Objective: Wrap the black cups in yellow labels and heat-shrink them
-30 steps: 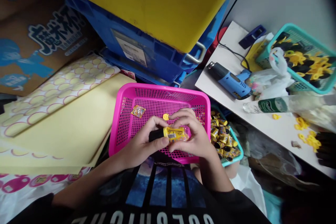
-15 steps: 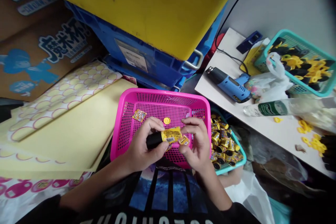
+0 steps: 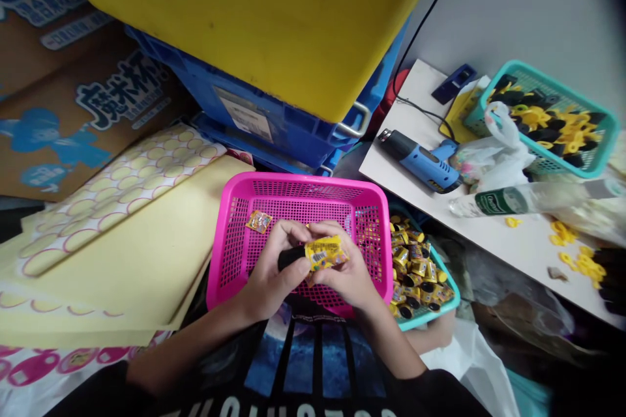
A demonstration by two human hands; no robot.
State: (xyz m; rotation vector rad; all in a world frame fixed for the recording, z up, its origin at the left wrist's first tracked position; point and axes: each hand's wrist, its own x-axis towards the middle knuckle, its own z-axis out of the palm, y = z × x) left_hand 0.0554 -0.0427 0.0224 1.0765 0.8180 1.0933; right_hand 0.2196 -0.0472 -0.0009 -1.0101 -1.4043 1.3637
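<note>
A black cylinder in a yellow printed wrapper (image 3: 325,253) is held above the bright pink plastic mesh basket (image 3: 303,181), mid-frame. The left hand's (image 3: 268,273) curled fingers (image 3: 288,232) grip its black end (image 3: 291,258), steadying it, while the right hand's (image 3: 345,273) fingers (image 3: 332,229) pinch the wrapper. A teal basket (image 3: 430,316) of similar pieces sits lower right.

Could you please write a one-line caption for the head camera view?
The left hand and right hand hold a yellow-wrapped black tube over a pink plastic basket.

Small workshop: blue crate (image 3: 254,118), heat gun (image 3: 419,161)
</note>
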